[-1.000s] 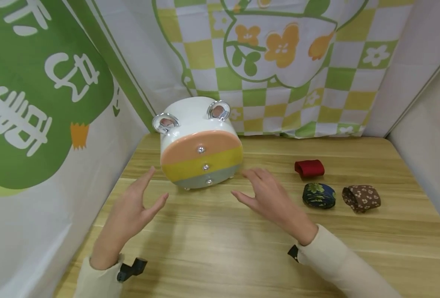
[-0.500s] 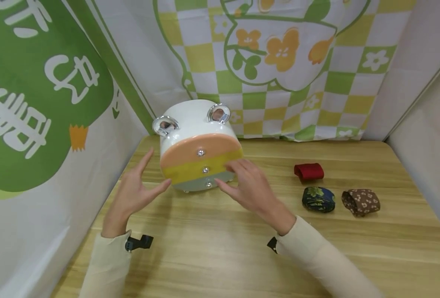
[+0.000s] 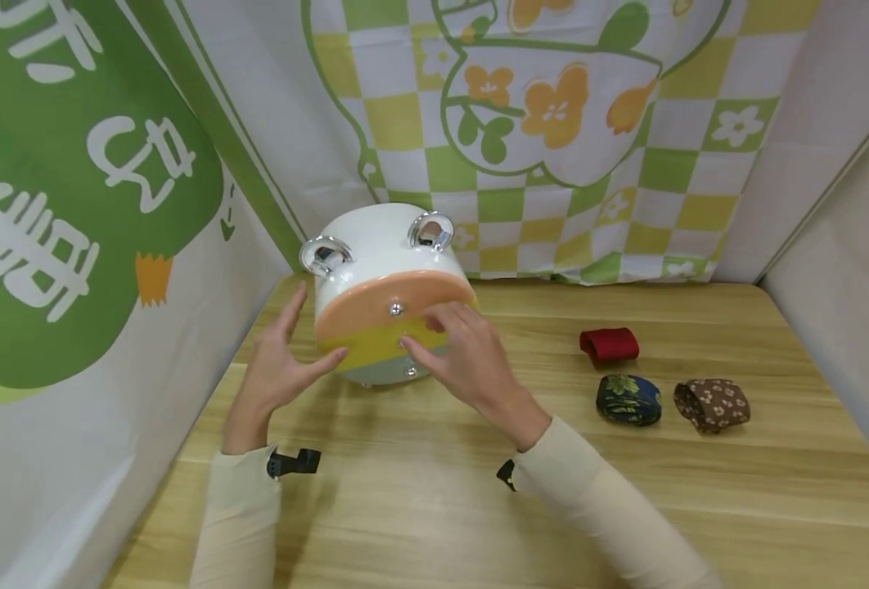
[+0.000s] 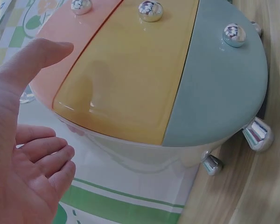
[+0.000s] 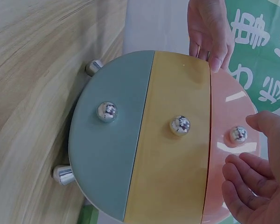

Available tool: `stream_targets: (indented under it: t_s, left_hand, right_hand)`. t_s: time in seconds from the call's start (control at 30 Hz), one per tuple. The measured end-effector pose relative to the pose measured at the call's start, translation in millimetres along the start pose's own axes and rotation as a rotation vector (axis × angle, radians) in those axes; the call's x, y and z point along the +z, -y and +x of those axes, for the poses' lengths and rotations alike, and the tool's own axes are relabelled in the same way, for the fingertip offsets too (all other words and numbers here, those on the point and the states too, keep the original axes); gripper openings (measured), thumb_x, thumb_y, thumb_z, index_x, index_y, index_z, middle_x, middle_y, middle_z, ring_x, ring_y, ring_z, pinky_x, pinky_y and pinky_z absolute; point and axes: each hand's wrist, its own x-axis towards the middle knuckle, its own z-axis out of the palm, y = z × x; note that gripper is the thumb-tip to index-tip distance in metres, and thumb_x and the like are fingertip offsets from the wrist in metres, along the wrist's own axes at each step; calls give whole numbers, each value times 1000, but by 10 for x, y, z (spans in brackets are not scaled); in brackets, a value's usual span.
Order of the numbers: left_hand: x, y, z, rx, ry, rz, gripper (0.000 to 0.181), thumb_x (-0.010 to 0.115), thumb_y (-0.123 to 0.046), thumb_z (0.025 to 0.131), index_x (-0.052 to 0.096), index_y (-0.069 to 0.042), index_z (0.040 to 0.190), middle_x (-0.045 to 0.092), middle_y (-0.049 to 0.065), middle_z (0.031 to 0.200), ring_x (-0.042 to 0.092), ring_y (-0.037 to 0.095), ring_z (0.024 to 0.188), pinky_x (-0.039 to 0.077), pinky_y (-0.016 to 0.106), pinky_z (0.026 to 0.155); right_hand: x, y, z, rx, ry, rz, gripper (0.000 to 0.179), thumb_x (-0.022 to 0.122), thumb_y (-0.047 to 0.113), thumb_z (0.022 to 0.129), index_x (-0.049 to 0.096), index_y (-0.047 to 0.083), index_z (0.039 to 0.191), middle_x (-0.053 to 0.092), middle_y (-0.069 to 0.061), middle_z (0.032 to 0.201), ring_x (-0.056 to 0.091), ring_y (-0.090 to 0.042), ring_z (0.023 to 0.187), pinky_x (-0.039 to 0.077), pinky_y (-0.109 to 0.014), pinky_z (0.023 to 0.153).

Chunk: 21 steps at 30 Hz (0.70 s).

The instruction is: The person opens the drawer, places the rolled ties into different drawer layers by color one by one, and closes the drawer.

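A small round-fronted drawer cabinet (image 3: 383, 237) with a white body and silver ear-like rings stands on silver feet. Its front has an orange-pink top drawer (image 5: 231, 107), a yellow middle drawer (image 5: 172, 158) and a grey-green bottom drawer (image 5: 112, 149), each with a silver knob. My left hand (image 3: 276, 364) is at the cabinet's left side, thumb and fingers spread; whether it touches the body cannot be told. In front of the drawers is my right hand (image 3: 471, 356). The right wrist view shows its thumb and loosely bent fingers around the top knob (image 5: 238, 135), apart from it.
On the right of the wooden table (image 3: 420, 507) lie a red fabric roll (image 3: 610, 344), a dark blue leaf-patterned roll (image 3: 629, 401) and a brown flowered roll (image 3: 713, 405). A printed checkered cloth (image 3: 501, 213) hangs behind the cabinet, a green-and-white one (image 3: 74, 327) at left.
My right hand has moved left from beside the cabinet to the front of its drawers. My left hand has come up and slightly right, closer to the cabinet's side.
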Motion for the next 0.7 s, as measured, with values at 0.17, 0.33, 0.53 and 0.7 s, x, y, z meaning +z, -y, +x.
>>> stream_targets:
  t_s: [0.17, 0.33, 0.53, 0.7]
  left_hand:
    - [76, 69, 11, 10, -19, -43, 104, 85, -33, 72, 22, -23, 155, 25, 5, 160, 33, 41, 143, 32, 64, 113]
    - [100, 85, -1, 24, -19, -89, 104, 85, -29, 73, 22, -29, 155, 25, -7, 159, 32, 33, 145, 32, 59, 115]
    - [121, 88, 16, 48, -37, -123, 101, 85, -25, 73, 26, -23, 154, 29, -5, 159, 33, 29, 144, 32, 56, 116]
    - [150, 100, 37, 48, -40, -115, 99, 85, -26, 73, 27, -26, 154, 31, -6, 158, 34, 29, 144, 33, 56, 115]
  right_hand:
    - [72, -9, 45, 12, -26, -28, 31, 76, 36, 82, 66, 8, 92, 69, -1, 86, 64, -13, 80, 55, -24, 71]
    - [153, 9, 91, 24, -56, -36, 29, 75, 37, 82, 66, 10, 88, 69, 1, 84, 64, -11, 78, 55, -22, 70]
    - [235, 36, 135, 50, -95, -12, 29, 75, 37, 82, 65, 11, 85, 68, 2, 81, 63, -10, 74, 54, -20, 65]
    - [312, 35, 139, 100, -103, -17, 30, 75, 39, 82, 64, 12, 84, 68, 2, 80, 64, -10, 72, 54, -19, 63]
